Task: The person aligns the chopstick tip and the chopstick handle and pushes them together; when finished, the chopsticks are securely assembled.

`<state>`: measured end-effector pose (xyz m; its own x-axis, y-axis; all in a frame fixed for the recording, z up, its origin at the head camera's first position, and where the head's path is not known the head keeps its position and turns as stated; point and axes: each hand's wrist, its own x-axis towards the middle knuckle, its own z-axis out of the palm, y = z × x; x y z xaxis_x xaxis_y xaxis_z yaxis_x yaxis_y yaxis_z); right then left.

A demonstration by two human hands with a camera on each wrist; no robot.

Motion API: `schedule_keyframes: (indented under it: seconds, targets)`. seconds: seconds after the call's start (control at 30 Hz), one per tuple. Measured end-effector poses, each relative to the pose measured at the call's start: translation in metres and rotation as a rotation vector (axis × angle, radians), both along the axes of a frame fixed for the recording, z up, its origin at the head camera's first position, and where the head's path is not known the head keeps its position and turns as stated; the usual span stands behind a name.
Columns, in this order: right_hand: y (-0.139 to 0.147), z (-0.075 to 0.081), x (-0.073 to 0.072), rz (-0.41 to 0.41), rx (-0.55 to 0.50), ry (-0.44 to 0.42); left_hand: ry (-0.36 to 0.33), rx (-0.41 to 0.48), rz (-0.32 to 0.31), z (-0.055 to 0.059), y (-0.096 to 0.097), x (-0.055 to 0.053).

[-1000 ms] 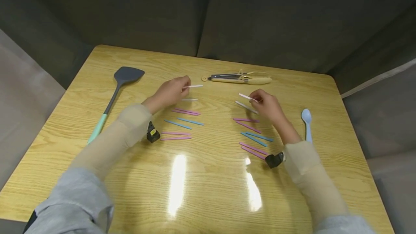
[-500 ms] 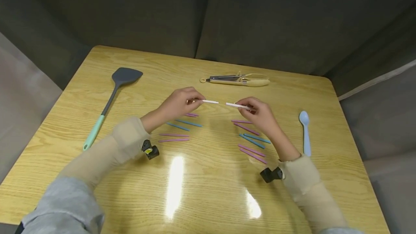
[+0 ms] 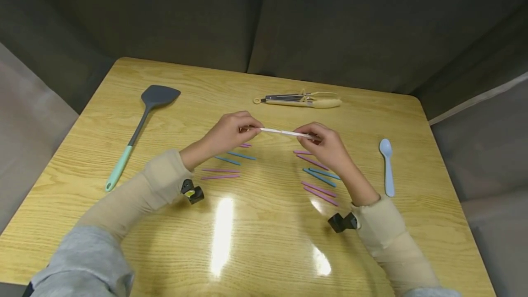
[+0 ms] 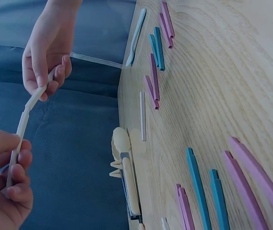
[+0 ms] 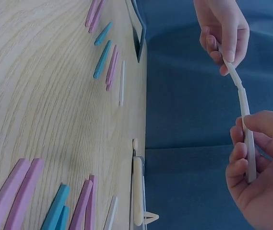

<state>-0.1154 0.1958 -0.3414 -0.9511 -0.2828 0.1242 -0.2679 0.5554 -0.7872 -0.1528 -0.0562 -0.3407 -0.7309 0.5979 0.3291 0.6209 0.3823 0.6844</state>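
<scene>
My left hand (image 3: 231,132) pinches one thin white plastic stick (image 4: 22,127) between thumb and fingers. A second white stick (image 5: 244,103) is held the same way by my right hand (image 3: 326,143). Both are raised above the table, and their ends meet end to end between the hands, at a slight angle in the wrist views. A stepped, narrower tip shows at the joint. Below lie pink sticks (image 3: 220,177) and blue sticks (image 3: 241,155) on the left, with matching pink sticks (image 3: 321,195) and blue sticks (image 3: 319,178) on the right. The hands hide part of these rows in the head view.
A dark spatula (image 3: 158,96) with a mint handle lies at the left. Yellow-handled tongs (image 3: 303,100) rest near the back edge, and a light blue spoon (image 3: 387,164) lies at the right. One white stick lies in each row, as the left wrist view's white stick (image 4: 142,115) shows.
Both hands have come inward from their separate sides, each with its white stick. The gap between the two stick ends has closed since half a second ago.
</scene>
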Motion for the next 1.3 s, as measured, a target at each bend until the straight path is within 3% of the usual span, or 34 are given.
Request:
schedule_keyframes:
  seconds: [0.2, 0.37, 0.9, 1.3]
  targets:
    - [-0.001, 0.001, 0.001, -0.005, 0.036, 0.049, 0.052, -0.017, -0.007, 0.001, 0.002, 0.001]
    - [-0.002, 0.003, 0.002, -0.021, 0.043, 0.076, 0.045, 0.023, -0.01, 0.002, 0.005, 0.003]
    - [-0.007, 0.01, 0.01, -0.014, -0.079, 0.111, -0.007, 0.124, -0.005, 0.003, 0.007, 0.011]
    - [-0.01, 0.006, 0.016, -0.002, -0.084, 0.231, 0.051, 0.135, 0.018, 0.0, 0.008, 0.018]
